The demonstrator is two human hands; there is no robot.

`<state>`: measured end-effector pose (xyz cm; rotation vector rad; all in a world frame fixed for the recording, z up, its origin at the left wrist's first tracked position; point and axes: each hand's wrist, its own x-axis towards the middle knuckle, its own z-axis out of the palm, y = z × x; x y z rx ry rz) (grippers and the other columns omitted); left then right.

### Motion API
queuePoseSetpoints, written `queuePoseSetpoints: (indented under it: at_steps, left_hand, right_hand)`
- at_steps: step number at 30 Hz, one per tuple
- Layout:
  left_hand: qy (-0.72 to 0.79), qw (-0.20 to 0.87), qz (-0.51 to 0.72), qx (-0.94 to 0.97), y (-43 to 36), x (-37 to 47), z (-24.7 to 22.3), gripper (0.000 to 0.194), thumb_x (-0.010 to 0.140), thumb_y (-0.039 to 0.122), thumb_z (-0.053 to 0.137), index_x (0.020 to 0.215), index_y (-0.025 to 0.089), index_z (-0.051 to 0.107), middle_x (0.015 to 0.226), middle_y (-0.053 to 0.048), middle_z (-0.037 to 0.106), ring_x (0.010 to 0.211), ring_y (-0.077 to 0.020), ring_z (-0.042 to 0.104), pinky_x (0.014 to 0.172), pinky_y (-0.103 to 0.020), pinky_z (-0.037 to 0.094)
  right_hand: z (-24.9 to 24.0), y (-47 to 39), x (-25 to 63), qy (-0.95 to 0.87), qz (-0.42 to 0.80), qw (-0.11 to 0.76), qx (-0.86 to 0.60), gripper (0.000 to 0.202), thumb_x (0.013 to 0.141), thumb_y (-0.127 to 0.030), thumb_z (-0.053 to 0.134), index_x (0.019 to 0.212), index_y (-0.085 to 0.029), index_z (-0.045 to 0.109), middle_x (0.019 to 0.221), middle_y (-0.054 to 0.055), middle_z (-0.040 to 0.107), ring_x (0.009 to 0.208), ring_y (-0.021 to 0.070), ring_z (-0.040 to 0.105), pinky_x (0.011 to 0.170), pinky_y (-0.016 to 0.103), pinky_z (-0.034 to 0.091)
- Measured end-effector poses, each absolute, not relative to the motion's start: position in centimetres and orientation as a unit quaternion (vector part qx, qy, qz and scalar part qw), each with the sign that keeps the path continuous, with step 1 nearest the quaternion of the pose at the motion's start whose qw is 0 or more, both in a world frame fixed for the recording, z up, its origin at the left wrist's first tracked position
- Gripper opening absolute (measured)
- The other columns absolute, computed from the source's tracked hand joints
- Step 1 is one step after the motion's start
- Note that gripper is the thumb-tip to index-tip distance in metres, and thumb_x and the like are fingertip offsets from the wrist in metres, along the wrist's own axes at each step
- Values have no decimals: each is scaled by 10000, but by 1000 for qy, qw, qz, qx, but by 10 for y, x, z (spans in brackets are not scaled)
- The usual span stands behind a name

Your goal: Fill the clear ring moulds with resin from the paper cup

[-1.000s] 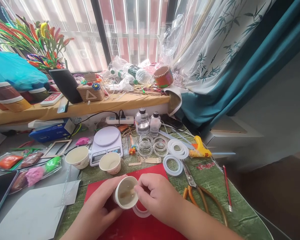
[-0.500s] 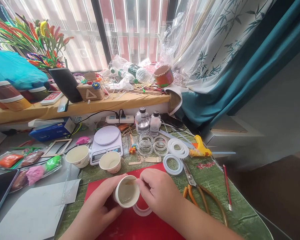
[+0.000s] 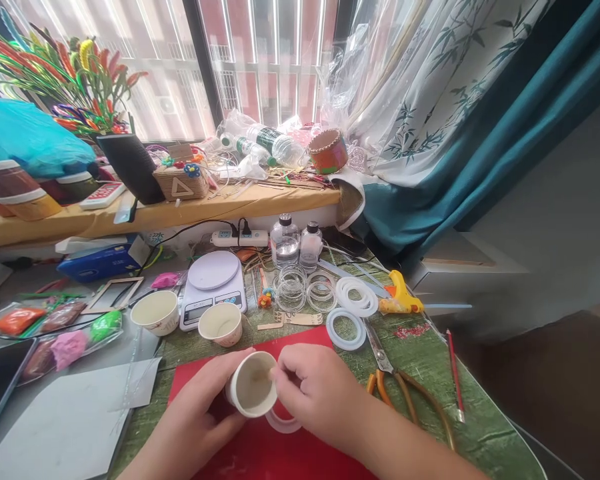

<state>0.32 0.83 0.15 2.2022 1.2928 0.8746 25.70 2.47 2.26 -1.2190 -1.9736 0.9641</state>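
Note:
My left hand [image 3: 205, 400] is wrapped round a white paper cup [image 3: 235, 393], which tilts so that its opening faces me. Greyish liquid seems to lie inside. At the cup's right rim, my right hand [image 3: 313, 393] pinches a thin wooden stick [image 3: 266, 377] that reaches into the cup. Below the cup a translucent ring mold [image 3: 285, 425] rests on a red sheet [image 3: 280, 453], partly hidden by the cup and my right hand. Two more paper cups, one nearer [image 3: 221, 327] and one farther left [image 3: 155, 313], stand behind my left hand.
Behind are a white scale [image 3: 215, 277], two clear bottles [image 3: 285, 247] and stacked rings [image 3: 356, 298]. Scissors [image 3: 380, 350], a yellow glue gun [image 3: 401, 293] and a red pencil [image 3: 455, 377] lie right. Bagged colored clay [image 3: 70, 347] and white paper [image 3: 65, 427] are at left.
The stick and my right fingers have shifted slightly inside and beside the cup, with the stick now nearer its right side. My left hand holds the cup almost unmoved.

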Motion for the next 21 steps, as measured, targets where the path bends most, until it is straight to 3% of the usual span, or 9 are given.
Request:
queuePoseSetpoints:
  at_steps: [9,16,21]
  left_hand:
    - [464,213,320,798,8,3,2,656,833,148,798,1427,416,717,1354,4,859,1165,-213,860,1001,-228,667]
    - [474,225,314,791,6,2,-1,605,861,176,792,1425,384,730,1389,-20,846,1184,-249,856,996,-272,687]
    - [466,217,317,797,6,3,1,651,852,156,792,1436,430,707,1375,23,850,1173,-208,856,994,-224,670]
  right_hand:
    - [22,23,257,-733,375,327,-464,354,1016,-297,564,712,-239,391,676,-27,481,623,145,413,602,301,252]
    - [26,21,256,-739,372,318,-462,357,1020,-287,552,718,-239,369,686,-28,472,628,143,408,609,300,249]
    - [24,20,256,-733,389,308,-465,356,1003,-279,577,705,-235,387,674,-31,486,619,140,413,599,296,248]
